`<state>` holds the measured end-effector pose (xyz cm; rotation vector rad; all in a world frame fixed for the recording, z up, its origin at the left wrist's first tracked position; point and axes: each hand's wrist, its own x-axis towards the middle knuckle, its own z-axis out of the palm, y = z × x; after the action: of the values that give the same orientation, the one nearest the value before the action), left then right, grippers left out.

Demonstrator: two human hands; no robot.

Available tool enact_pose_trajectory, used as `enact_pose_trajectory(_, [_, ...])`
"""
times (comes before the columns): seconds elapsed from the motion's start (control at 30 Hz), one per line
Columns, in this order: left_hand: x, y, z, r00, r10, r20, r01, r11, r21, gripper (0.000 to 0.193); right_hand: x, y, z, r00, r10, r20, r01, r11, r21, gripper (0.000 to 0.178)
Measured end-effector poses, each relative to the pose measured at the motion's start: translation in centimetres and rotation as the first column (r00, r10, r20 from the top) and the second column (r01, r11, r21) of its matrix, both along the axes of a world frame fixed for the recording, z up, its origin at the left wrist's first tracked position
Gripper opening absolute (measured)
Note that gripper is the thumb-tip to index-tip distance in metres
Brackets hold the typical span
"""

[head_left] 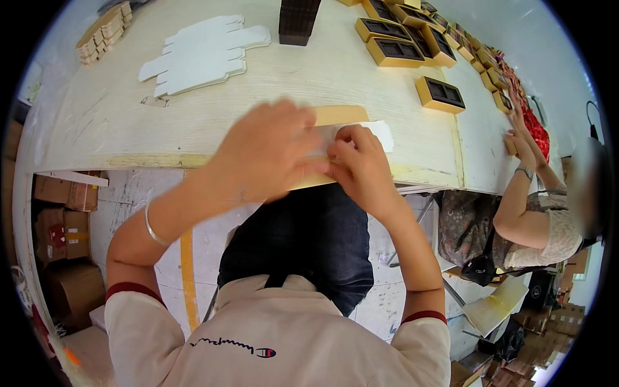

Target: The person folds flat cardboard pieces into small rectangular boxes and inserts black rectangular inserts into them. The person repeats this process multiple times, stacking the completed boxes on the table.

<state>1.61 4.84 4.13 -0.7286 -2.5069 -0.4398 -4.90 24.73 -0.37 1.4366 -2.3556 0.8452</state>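
At the table's near edge lies a partly folded gold-and-white cardboard box blank, its gold side showing at the back and a white flap sticking out to the right. My right hand is closed, its thumb and fingers pinched on the near part of the card. Over the card's left end is my left hand, smeared by motion. Its fingers are too blurred to read, and both hands hide much of the card between them.
A stack of flat white box blanks lies back left, near stacked gold pieces. Dark trays stand at the back. Gold boxes with dark inserts fill the back right. At far right, a co-worker's hands hold a small box.
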Motion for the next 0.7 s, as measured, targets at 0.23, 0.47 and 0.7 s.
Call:
enact_pose_trajectory(0.23, [3.3,-0.3,-4.7,0.995,0.008,0.098,-0.012,0.999,0.041,0.02,2.0,0.6,-0.7,0.968,0.103,-0.23,-0.108,0.994,-0.012,0.022])
enact_pose_trajectory(0.47, [1.2,-0.4,-2.7,0.898,0.194,0.396,-0.223,0.974,0.028,0.01,-0.5,-1.2,2.5,0.971,-0.008,0.239,-0.052,0.968,0.245,0.007])
enact_pose_trajectory(0.7, [-2.4,-4.3,0.2,0.99,0.117,0.081,-0.127,0.981,0.143,0.021,-2.9,-1.1,4.0,0.966,0.246,0.082,-0.26,0.916,0.305,0.01])
